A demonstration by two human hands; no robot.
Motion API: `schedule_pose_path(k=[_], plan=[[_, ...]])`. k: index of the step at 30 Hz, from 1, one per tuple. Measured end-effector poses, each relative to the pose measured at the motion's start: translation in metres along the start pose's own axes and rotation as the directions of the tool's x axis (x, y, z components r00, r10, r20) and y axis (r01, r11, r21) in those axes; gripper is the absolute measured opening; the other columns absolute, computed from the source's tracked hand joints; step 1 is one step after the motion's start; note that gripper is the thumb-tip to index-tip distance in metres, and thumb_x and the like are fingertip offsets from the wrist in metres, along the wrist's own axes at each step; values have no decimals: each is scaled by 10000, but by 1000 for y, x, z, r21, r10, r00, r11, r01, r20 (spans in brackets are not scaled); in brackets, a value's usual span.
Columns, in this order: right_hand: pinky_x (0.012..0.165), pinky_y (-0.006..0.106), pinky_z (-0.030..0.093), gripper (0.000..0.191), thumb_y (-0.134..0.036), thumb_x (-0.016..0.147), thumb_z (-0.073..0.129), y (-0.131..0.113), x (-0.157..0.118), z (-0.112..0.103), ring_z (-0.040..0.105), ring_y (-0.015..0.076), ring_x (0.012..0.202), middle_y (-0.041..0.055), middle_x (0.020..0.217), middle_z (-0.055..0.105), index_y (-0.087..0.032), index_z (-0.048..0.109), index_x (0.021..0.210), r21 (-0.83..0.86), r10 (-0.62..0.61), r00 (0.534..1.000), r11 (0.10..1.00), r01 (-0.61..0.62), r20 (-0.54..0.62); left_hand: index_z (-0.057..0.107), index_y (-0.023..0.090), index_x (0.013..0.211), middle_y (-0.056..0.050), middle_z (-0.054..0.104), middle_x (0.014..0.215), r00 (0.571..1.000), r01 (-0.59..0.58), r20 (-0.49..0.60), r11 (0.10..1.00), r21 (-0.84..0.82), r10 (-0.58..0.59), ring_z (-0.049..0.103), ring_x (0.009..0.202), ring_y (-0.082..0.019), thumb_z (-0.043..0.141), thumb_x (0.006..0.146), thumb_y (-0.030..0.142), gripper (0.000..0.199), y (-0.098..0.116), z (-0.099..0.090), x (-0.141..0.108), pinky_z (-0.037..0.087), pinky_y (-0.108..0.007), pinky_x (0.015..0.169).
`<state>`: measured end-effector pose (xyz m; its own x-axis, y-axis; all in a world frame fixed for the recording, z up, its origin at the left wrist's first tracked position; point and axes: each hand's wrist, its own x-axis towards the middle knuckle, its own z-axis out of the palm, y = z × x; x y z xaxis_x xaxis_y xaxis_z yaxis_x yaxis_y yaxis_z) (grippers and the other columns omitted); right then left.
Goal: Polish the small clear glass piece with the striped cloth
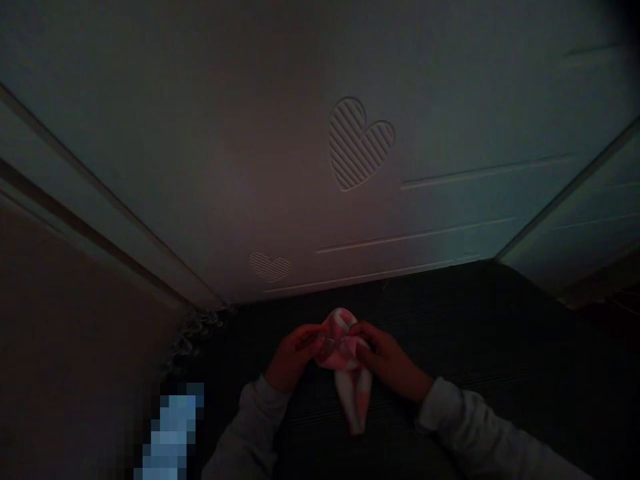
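Item one, held: a soft-looking pink-and-white patterned piece, apparently cloth (353,393), rounded at its far end and drawn to a narrow point at its near end. It sits between the two hands, just above or on the dark surface; from where I stand I cannot tell whether its full length rests there. A small, glossy, see-through-looking part (334,345) shows on it between the fingertips, too dim to identify.

Left hand (297,353): fingers bent, thumb and fingertips pinching the piece at its left edge. Right hand (387,357): fingers curled, gripping the piece at its right edge. The tapered end hangs or lies below the grip, between the wrists. Each forearm wears a long light-grey sleeve (465,420), cuff gathered near the wrist.

Beneath the hands: a dark surface with fine parallel lines (440,313). To the left of the left hand, beyond the wrist: a ruffled, greyish trim (197,327), details lost in shadow.

Beyond the hands: a pale, smooth upright panel (240,133), bearing a large diagonally striped heart in relief (360,143), a smaller striped heart (270,267) lower down, and long straight grooves. Lighting: very dim.
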<state>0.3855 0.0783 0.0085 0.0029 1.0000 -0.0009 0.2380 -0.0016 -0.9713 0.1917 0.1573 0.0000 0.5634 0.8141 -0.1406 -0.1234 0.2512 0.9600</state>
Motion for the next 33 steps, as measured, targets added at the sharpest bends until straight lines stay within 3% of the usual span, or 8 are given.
schedule_pose_path(k=[7, 13, 19, 33], plan=[[657, 292, 435, 174, -268, 829, 477, 1, 0, 0, 560, 175, 718, 21, 826, 627, -188, 583, 942, -6, -5, 1000, 1000, 5, -1, 735, 189, 916, -70, 740, 964, 1000, 0, -14, 999, -41, 0, 657, 917, -227, 828, 642, 362, 338, 2, 2, -2, 475, -355, 851], [673, 302, 431, 183, -252, 831, 466, 0, -1, -1, 565, 182, 730, 29, 835, 633, -184, 584, 952, -20, -6, 1000, 1000, 6, 0, 622, 215, 1147, -56, 710, 990, 995, 3, -96, 998, -57, -8, 653, 736, -167, 764, 710, 440, 511, 0, 5, -2, 495, -319, 705], [625, 286, 408, 162, -244, 806, 455, -3, -1, 0, 535, 169, 683, 14, 795, 604, -192, 557, 921, -24, -8, 1000, 1000, 8, -4, 684, 152, 934, -1, 674, 641, 994, 49, -99, 999, -4, -49, 592, 568, -140, 778, 683, 441, 394, 0, 6, 0, 457, -280, 593], [618, 276, 394, 58, -248, 793, 473, -9, -1, 0, 492, 153, 666, -13, 744, 538, -208, 494, 828, -26, 16, 1000, 1000, -17, -20, 701, 163, 856, -13, 700, 717, 994, 55, -92, 998, 8, -54, 614, 631, -149, 805, 638, 401, 339, 6, 8, -1, 473, -292, 640]])
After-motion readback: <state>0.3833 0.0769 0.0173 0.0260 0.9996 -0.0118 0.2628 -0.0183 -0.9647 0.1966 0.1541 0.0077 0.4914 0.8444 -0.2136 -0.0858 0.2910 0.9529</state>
